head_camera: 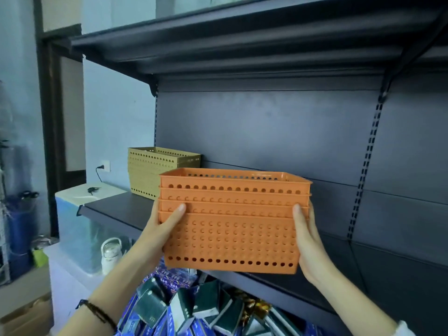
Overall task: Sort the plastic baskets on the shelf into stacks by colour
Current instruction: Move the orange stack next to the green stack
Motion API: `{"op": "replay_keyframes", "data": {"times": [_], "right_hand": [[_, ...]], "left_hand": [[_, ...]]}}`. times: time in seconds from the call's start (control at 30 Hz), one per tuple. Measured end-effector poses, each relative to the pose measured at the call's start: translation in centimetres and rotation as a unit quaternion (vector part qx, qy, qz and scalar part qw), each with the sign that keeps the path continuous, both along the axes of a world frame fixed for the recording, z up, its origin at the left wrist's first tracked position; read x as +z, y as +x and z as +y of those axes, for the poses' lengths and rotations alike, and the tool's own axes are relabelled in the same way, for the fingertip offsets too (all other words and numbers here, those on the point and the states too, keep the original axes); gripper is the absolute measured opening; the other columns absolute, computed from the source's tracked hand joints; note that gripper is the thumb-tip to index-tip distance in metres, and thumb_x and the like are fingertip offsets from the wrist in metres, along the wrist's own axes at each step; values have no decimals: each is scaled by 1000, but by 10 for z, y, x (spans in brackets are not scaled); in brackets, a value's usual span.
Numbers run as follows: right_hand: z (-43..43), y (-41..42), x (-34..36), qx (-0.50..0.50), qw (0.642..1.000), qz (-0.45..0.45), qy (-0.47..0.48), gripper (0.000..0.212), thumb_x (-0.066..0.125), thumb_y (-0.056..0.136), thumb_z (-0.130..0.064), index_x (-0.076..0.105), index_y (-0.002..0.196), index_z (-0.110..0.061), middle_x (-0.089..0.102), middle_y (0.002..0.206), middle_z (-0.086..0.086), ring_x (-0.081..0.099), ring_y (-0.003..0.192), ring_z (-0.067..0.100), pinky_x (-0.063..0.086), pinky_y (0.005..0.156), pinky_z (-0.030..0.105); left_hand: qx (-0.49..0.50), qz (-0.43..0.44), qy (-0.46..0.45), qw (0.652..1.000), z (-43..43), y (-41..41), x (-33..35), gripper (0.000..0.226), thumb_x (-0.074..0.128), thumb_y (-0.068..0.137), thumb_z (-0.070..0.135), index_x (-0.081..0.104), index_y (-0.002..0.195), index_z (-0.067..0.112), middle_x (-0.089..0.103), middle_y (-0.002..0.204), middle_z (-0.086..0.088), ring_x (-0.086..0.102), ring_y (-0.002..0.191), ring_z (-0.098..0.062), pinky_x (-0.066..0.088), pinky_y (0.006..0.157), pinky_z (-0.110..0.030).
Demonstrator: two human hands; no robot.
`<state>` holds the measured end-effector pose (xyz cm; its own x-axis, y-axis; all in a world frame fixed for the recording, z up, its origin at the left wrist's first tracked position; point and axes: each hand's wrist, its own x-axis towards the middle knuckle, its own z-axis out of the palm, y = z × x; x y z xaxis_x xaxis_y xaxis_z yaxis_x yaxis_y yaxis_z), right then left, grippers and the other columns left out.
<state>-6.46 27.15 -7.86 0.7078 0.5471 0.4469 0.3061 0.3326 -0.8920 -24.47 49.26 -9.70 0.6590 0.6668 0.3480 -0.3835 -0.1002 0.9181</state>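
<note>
Nested stack of orange baskets [232,219] is gripped at both short ends: left hand [164,226] at 9 o'clock with thumb across the front wall, right hand [308,241] at 3 o'clock. The stack's base is level with the front edge of the dark shelf [116,209]. Stack of tan baskets [157,170] stands on the shelf at 10 o'clock from the orange stack, apart. Boxed goods [194,309] lie heaped at 6 o'clock.

A shop or its stockroom: dark metal display shelving [266,132] with slotted uprights [366,166], and below its front edge a heap of small boxed goods [184,309] in matching packaging.
</note>
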Motion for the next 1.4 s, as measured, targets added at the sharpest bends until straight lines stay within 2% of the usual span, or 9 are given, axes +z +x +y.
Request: {"op": "replay_keyframes", "data": {"times": [0.13,0.4,0.53,0.73,0.9,1.0,1.1,1.23,1.4], "right_hand": [[46,6,0,-16,1000,-2,4,91,58,52,-88,34,134,-58,64,124,-17,63,109,-1,51,91,37],[125,51,-20,-93,995,22,16,95,57,47,-90,35,134,-58,66,114,-22,66,96,-8,51,71,22],[159,76,-25,-116,993,34,-3,80,52,60,-81,34,135,-59,67,116,-21,65,103,-3,50,89,36],[192,105,-36,-162,985,39,-34,97,51,50,-92,22,137,-61,57,128,-12,56,117,12,42,102,45],[204,115,-43,-196,979,28,-47,82,51,42,-95,18,114,-77,50,123,-23,53,109,-1,39,97,36],[210,118,-43,-219,974,6,-60,96,49,46,-94,18,131,-63,51,123,-24,58,102,-12,40,95,32],[218,123,-45,-249,966,0,-70,84,43,73,-79,16,146,-45,51,126,-23,57,105,-12,38,103,35],[222,123,-46,-271,959,3,-80,95,51,56,-90,25,139,-52,58,124,-27,57,110,-12,42,97,29],[224,110,-42,-296,952,11,-79,73,50,60,-88,37,125,-57,63,109,-37,59,104,-14,41,87,21]], "left_hand": [[-18,-1,17,1000,50,11,3,97,78,40,79,50,127,45,73,117,12,69,106,-11,52,84,-38],[-115,31,35,992,147,80,-8,99,80,43,75,44,130,46,73,115,14,71,100,-4,54,74,-26],[-157,54,38,985,194,114,-14,66,73,74,59,45,132,42,71,121,10,69,105,-6,53,84,-31],[-187,62,44,979,241,153,-15,91,76,67,62,33,144,41,69,122,9,68,103,-2,54,66,-11],[-217,84,84,969,271,185,-29,102,73,64,68,17,147,53,63,127,22,56,122,-3,45,105,-35],[-228,79,94,966,281,200,-30,99,68,65,68,16,148,53,58,130,24,53,122,-1,42,104,-33],[-194,48,109,974,278,209,-30,93,67,66,65,26,148,48,59,129,24,55,118,6,42,107,-35],[-116,28,107,987,274,215,-32,79,74,74,56,40,144,38,61,127,22,56,115,8,42,109,-35],[-98,14,112,989,268,210,-29,79,67,80,52,33,149,34,53,130,29,46,117,21,37,108,-28]]}}
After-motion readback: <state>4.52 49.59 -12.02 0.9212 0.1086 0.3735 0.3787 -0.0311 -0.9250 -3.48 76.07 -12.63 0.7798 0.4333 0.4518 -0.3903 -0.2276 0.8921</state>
